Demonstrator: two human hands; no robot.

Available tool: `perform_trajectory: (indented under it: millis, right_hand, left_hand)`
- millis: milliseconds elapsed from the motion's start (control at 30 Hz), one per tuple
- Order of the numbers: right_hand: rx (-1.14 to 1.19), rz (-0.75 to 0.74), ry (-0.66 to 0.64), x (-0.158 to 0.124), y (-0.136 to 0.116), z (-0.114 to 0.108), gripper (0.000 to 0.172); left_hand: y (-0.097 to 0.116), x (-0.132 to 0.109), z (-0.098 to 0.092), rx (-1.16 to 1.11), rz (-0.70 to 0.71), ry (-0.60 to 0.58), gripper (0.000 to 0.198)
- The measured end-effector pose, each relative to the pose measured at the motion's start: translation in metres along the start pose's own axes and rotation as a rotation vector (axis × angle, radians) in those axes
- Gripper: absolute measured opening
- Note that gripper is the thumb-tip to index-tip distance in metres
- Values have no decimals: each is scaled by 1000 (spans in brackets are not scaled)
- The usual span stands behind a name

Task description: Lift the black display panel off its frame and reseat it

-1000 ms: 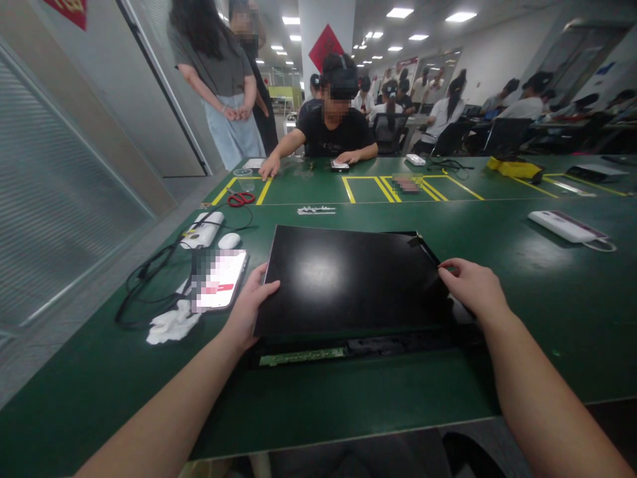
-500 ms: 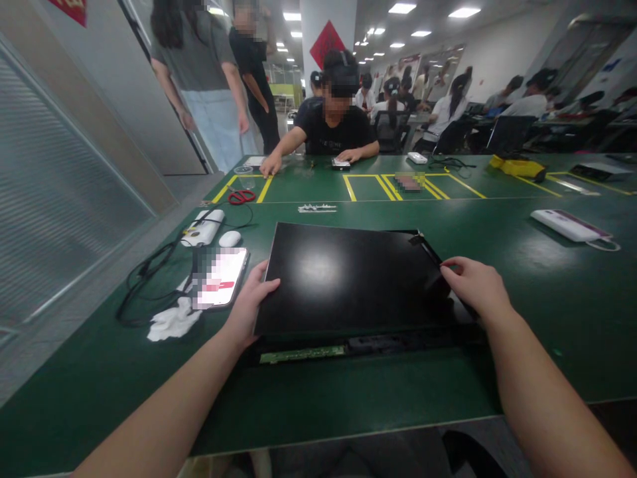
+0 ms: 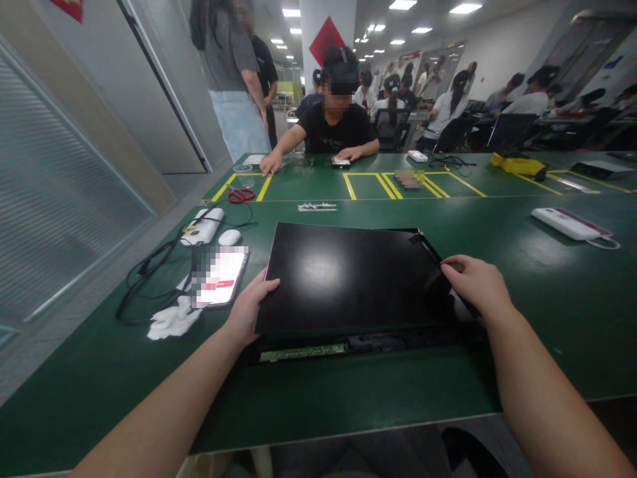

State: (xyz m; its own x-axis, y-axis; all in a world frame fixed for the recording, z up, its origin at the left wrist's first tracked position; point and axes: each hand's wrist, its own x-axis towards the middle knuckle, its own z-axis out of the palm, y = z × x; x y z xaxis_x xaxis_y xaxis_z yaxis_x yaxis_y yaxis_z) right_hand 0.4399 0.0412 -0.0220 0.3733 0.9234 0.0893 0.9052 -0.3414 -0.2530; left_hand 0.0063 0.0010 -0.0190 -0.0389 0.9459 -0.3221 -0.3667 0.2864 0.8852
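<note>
A glossy black LCD panel [image 3: 343,279] lies tilted over a black frame [image 3: 398,342], its left side raised. Along the near edge of the frame a green circuit board strip [image 3: 302,352] is exposed. My left hand [image 3: 251,302] grips the panel's left edge, thumb on top and fingers underneath. At the right edge, where panel and frame meet, my right hand [image 3: 472,282] is closed in a pinch; its fingertips are partly hidden. Left of the panel lie a lit phone [image 3: 223,279] and a crumpled white tissue [image 3: 174,318].
White devices [image 3: 204,227], a small white case [image 3: 229,238], dark cables [image 3: 144,272] and red scissors [image 3: 241,195] lie at left. Small white strips [image 3: 317,207] are beyond the panel. A white power bank [image 3: 570,226] lies at right. A person [image 3: 338,119] sits opposite.
Both my hands and the panel stay almost still. In the background, the standing person in grey has moved to the right.
</note>
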Motion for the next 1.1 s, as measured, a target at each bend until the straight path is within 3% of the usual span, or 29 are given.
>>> perform_trajectory:
  millis: [200, 1100]
  right_hand:
    - [11, -9, 21, 2, 5, 1, 41]
    - [-20, 21, 44, 2, 6, 0, 40]
  left_hand:
    - [-1, 1, 0, -2, 5, 43, 76]
    - [2, -4, -2, 29, -12, -83, 88]
